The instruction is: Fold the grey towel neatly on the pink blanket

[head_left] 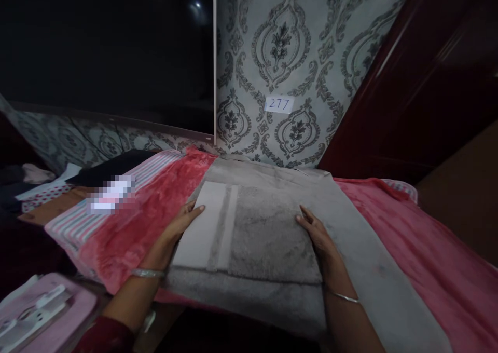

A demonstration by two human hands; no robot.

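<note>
A folded grey towel (272, 233) with a pale flat band along its left side lies in front of me. My left hand (185, 219) is closed on its left edge, thumb on top and the other fingers mostly hidden beneath. At the right edge, my right hand (317, 233) grips the towel with its thumb over the top; some of its fingers are hidden. Under the folded towel is a larger smooth grey cloth (373, 270), spread over the table. A grey layer (249, 296) shows below the towel's near edge.
Red plush cloth (155, 207) covers the left side, and pink-red cloth (420, 239) the right. A pink stool (73, 311) with a white object (35, 316) stands at lower left. Behind are a dark television (109, 52) and a wall paper slip (279, 104) reading 277.
</note>
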